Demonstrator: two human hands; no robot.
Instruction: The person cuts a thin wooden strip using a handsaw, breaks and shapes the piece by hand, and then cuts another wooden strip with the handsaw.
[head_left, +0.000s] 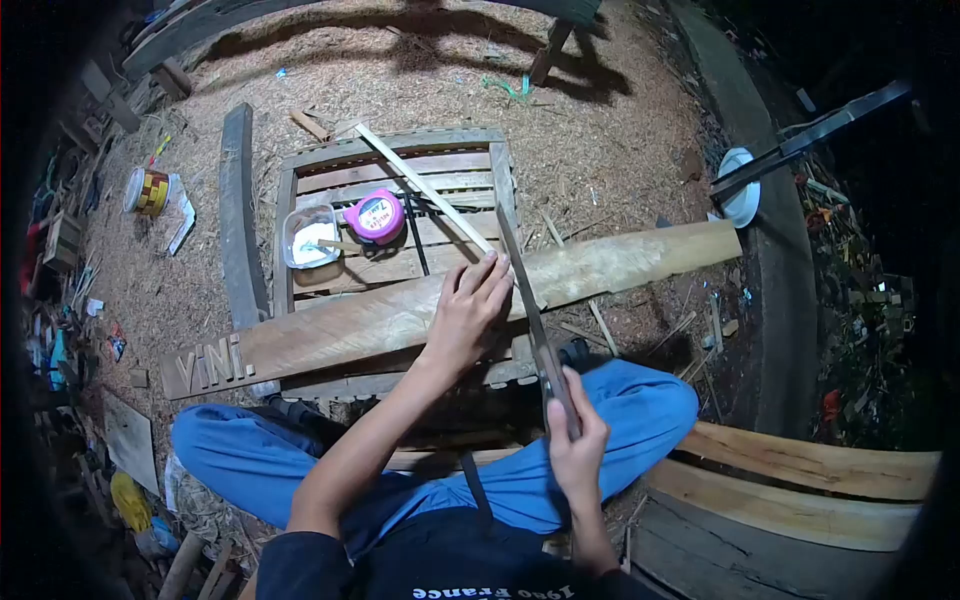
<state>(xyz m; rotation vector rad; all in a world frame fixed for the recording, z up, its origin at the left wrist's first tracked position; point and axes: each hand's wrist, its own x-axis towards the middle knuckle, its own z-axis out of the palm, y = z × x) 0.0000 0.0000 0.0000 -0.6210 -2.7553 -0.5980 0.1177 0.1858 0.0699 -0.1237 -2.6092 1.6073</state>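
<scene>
Wooden strip (425, 187), its near end held under the fingertips of the left hand (470, 300) at the far edge of a long plank (390, 318); a long blade (534, 315) is clenched at its near end in the right hand (577, 435) and is laid across the plank just beside the left fingertips. The plank, with raised letters (215, 363) at its left end, is supported on a slatted stand (325, 180), where a pink tape measure (376, 217) and an open tub (311, 238) of white material are placed beyond the plank, left of the strip.
</scene>
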